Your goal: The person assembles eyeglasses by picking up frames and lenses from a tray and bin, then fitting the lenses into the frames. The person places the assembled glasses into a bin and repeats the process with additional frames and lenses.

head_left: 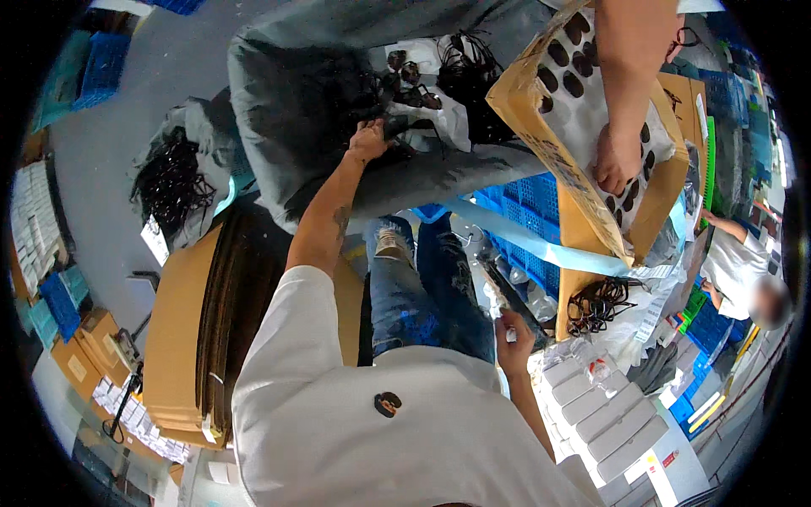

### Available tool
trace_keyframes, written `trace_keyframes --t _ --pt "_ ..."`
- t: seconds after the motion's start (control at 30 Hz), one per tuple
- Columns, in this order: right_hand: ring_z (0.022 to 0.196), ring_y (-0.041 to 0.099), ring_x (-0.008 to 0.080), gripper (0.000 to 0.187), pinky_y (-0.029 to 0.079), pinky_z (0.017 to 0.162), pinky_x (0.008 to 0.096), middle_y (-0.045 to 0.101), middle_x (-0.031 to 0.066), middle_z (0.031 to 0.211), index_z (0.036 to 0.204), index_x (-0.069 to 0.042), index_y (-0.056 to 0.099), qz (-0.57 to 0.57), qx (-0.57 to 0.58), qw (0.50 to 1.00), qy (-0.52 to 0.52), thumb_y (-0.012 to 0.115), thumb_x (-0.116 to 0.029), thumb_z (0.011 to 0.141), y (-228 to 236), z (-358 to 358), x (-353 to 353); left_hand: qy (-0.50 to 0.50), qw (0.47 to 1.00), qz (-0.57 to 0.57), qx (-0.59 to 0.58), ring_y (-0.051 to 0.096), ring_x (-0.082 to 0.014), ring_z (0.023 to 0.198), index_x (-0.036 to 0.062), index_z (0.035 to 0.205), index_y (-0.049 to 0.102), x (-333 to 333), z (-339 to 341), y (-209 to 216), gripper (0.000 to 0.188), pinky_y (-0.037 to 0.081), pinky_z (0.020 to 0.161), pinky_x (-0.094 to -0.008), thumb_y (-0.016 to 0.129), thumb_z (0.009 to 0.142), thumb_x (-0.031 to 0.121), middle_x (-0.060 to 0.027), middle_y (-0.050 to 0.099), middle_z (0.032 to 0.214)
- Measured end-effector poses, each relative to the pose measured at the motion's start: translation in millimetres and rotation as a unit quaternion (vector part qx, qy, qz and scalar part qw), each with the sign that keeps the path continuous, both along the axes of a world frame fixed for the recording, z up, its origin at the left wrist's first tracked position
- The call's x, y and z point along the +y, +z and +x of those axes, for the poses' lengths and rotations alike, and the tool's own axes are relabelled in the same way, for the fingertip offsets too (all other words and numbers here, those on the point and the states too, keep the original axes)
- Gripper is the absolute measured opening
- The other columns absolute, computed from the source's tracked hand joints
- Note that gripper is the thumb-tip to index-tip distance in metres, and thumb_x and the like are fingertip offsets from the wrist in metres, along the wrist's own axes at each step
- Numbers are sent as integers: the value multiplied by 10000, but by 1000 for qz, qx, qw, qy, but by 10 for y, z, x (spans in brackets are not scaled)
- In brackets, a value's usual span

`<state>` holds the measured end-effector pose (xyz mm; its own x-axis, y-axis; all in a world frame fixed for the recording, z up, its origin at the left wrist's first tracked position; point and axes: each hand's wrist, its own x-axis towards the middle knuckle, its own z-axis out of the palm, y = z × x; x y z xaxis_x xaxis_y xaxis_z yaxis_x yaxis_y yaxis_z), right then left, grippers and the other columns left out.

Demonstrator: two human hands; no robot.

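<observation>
Your left hand (369, 139): down in the grey-lined bin (258, 110), fingers part-curled, hold hidden. Dark glasses (429, 100) lie just beyond, by white wrapping (454, 125). Your right hand (514, 338): half-curled, grip unclear. Farther right, co-worker's hand (618, 160) inside cardboard box (541, 139).

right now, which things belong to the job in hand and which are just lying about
Seemingly in use:
grey liner, left hand inside
dark eyewear in it
carton of dark lenses, another person's hand inside

Apparently lying about:
flattened cardboard
white boxes
</observation>
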<state>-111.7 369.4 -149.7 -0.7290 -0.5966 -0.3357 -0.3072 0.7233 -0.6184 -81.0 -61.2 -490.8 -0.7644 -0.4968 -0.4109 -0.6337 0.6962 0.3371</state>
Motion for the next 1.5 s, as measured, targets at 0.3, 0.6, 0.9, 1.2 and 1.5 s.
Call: trace_keyframes --t 0.3,0.6,0.9,1.2,1.5 --pt "709 663 181 162 519 676 291 681 114 814 1034 -12 651 53 11 990 -127 570 -51 900 -209 -1 227 17 995 -25 -90 387 -365 1283 218 1040 704 -71 160 124 212 234 1019 -689 572 899 306 -60 544 1316" --pt "728 655 156 189 504 657 286 659 85 791 1081 -18 627 -105 -31 994 -32 547 -34 911 -50 -243 -337 136 970 -64 190 464 -345 1195 118 838 730 -74 587 1983 147 333 962 -624 653 864 239 -40 594 1222" --pt "793 631 157 240 512 686 283 660 103 912 1100 -8 616 -249 -35 968 7 644 -118 888 338 -439 -988 333 770 204 504 445 -78 662 -15 804 578 322 771 3216 293 366 617 -223 517 988 204 -6 550 729" --pt "1183 477 435 688 393 985 463 483 303 1270 1377 45 321 -357 156 917 81 685 -153 828 888 -599 -2241 259 756 296 523 450 -72 672 -9 810 590 1114 842 4691 212 362 617 -215 517 968 112 -23 590 804" --pt "749 649 188 206 506 699 316 657 121 843 1134 10 527 -339 -135 925 102 503 -31 934 1041 -545 -1602 203 660 430 582 511 -228 1137 15 1314 460 1309 447 4923 709 414 937 -346 300 963 610 -187 520 1298"
